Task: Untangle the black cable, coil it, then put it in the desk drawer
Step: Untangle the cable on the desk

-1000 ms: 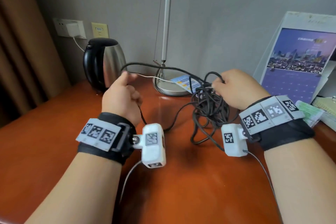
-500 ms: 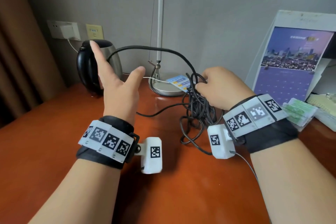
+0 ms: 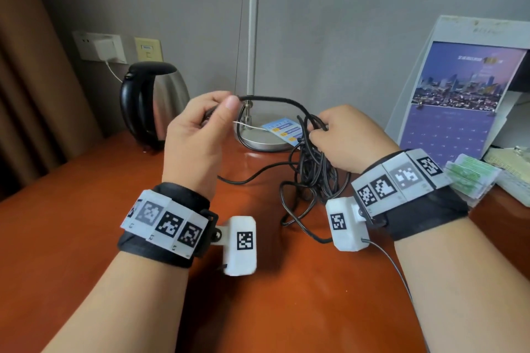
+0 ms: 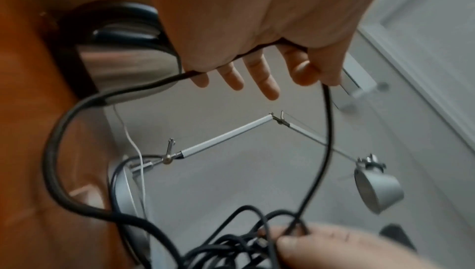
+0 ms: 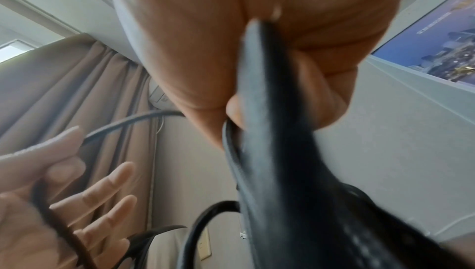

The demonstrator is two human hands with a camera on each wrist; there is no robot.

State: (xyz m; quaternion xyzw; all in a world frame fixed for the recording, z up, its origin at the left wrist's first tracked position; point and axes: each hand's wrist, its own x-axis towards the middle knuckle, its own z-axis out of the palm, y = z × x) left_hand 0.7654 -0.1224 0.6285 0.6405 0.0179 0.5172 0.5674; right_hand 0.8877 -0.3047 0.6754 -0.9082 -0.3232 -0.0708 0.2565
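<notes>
You are in the untangling step: your left hand pinches one strand of the black cable, your right hand grips the knotted bundle above the desk, so next you probably draw this strand free.

Both forearms reach forward, wrists strapped in black bands. The left hand is raised, thumb pressed to forefinger (the other fingers hang loosely extended). The right hand sits lower, knuckles up, its fingers curled tight into a fist.
</notes>
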